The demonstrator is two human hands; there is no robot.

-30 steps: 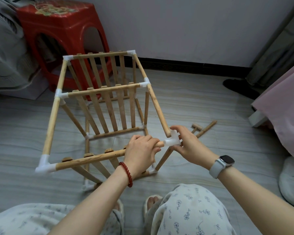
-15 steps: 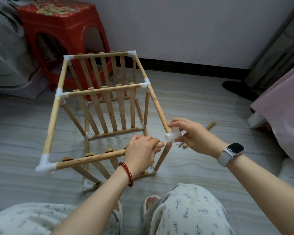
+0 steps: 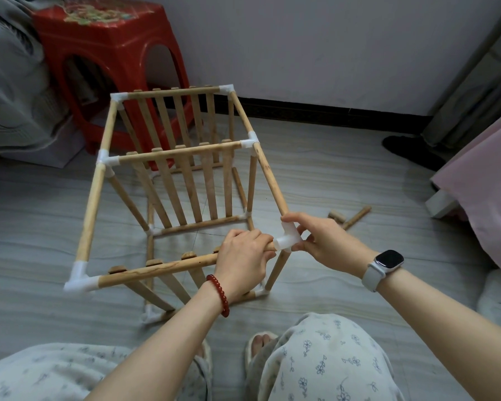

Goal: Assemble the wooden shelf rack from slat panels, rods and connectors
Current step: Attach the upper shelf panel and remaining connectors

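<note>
The wooden shelf rack (image 3: 174, 180) stands on the floor (image 3: 330, 180) in front of the person's knees, in front of a red stool (image 3: 110, 62). The left hand (image 3: 242, 263) wraps its grip around the near top rod (image 3: 156, 270), fingers curled over the rod close to its right end. The right hand (image 3: 327, 241) pinches the white corner connector (image 3: 288, 241) between thumb and fingers at the near right corner of the rack. The connector touches the end of the near top rod, the lower end of the right side rod (image 3: 268, 175) and the top of the near right upright rod (image 3: 278, 269). Loose wooden pieces (image 3: 350, 217) lie on the floor just beyond the right hand.
</note>
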